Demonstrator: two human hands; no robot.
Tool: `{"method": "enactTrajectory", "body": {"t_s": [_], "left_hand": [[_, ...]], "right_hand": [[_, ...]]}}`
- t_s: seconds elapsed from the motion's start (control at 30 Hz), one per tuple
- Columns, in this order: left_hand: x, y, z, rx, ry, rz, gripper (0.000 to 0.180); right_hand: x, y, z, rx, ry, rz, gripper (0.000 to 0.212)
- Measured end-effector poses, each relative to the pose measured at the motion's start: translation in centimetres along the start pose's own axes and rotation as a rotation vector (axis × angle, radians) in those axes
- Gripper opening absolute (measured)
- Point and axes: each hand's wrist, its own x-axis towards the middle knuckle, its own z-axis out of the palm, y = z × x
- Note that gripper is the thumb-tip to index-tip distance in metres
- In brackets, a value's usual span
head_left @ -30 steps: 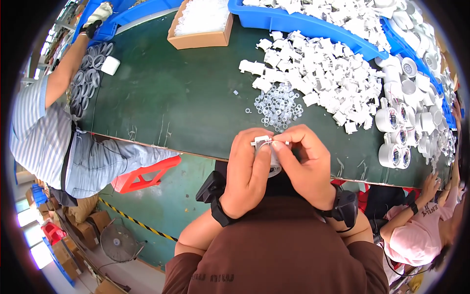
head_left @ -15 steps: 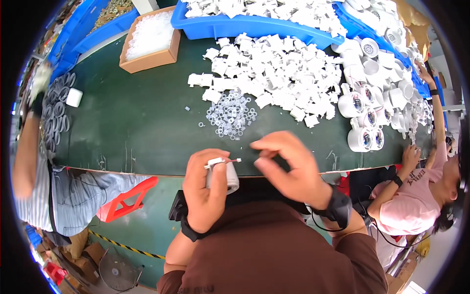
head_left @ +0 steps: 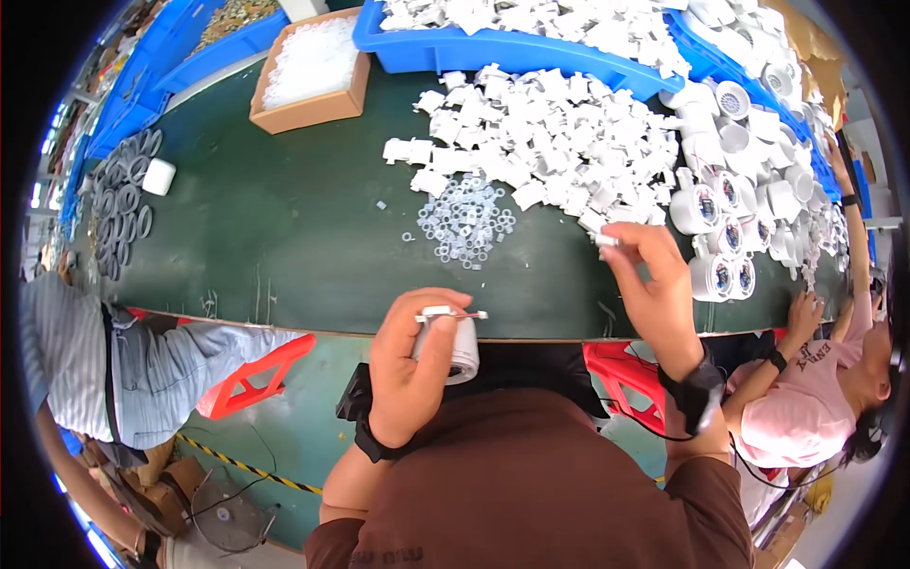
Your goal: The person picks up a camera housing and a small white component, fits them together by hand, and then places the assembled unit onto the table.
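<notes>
My left hand [head_left: 403, 384] is wrapped round a white cylindrical plastic housing [head_left: 462, 353] just in front of the table's near edge. A short wire with a small white connector [head_left: 482, 315] lies across its top under my thumb. Farther right, over the table, my right hand [head_left: 665, 299] pinches a small white plastic part [head_left: 605, 240] between thumb and fingertips. That part is at the near edge of a heap of similar white plastic parts [head_left: 559, 133]. Left of this heap's near end lie many small translucent grey rings [head_left: 464, 223].
White housings [head_left: 713, 275] with circuit boards inside stand at right. Blue bins [head_left: 521, 47] and a cardboard box of clear parts [head_left: 308, 112] line the back. Dark grey rings [head_left: 123, 213] and a white block [head_left: 159, 177] lie far left. Co-workers sit on both sides.
My right hand has moved away from the housing, right and forward to the heap's edge, and now pinches a white part. My left hand still holds the housing. The left co-worker's arm has left the table.
</notes>
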Motion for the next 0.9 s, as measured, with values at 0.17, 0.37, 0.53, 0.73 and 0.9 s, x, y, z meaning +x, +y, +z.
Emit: {"method": "enactTrajectory", "body": {"t_s": [0.17, 0.37, 0.53, 0.73, 0.9], "left_hand": [[0.2, 0.2, 1.0, -0.052, -0.161, -0.029, 0.017], [0.0, 0.6, 0.6, 0.140, -0.106, 0.013, 0.016], [-0.4, 0.4, 0.7, 0.073, 0.032, -0.047, 0.011], [0.4, 0.0, 0.4, 0.466, 0.243, 0.246, 0.011], [0.5, 0.2, 0.5, 0.567, 0.205, 0.307, 0.025]], "right_hand": [[-0.7, -5.0, 2.6, 1.001, -0.418, 0.484, 0.025], [-1.3, -5.5, 6.4, 0.882, -0.266, 0.166, 0.031], [-0.6, -6.4, 6.4, 0.581, -0.278, -0.029, 0.036], [-1.0, -7.6, 5.6, 0.954, -0.430, 0.183, 0.038], [-1.3, -8.1, 7.6, 0.883, -0.314, 0.056, 0.038]]}}
